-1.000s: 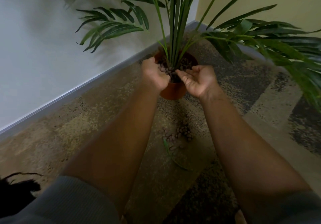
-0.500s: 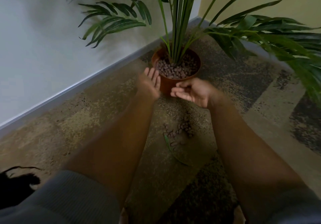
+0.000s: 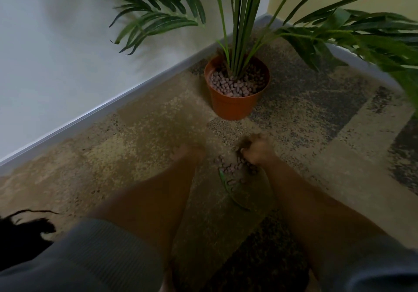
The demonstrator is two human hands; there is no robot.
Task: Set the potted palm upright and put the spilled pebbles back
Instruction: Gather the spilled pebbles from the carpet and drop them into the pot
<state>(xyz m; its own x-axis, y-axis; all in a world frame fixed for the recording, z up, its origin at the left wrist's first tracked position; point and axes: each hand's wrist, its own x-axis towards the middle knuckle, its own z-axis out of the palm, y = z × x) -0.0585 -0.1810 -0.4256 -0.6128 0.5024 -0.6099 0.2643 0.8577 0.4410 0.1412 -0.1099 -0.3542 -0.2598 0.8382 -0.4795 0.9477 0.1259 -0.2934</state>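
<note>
The palm stands upright in its terracotta pot (image 3: 235,107) near the room corner, with brown pebbles (image 3: 235,85) filling the top of the pot. A small heap of spilled pebbles (image 3: 231,170) lies on the carpet in front of the pot. My right hand (image 3: 256,150) is down at the heap's right edge, blurred, with its fingers curled around some pebbles. Left of the heap, my left hand (image 3: 187,153) is low over the carpet, too blurred to show its fingers.
A fallen green leaf (image 3: 229,188) lies beside the heap. A white wall with a grey skirting board (image 3: 101,112) runs along the left. Palm fronds (image 3: 362,35) spread out to the right. Dark hair (image 3: 20,237) hangs in at the lower left.
Both hands have dropped from the pot rim back to the spilled heap on the carpet. The pebbles in the pot are no longer covered by my hands.
</note>
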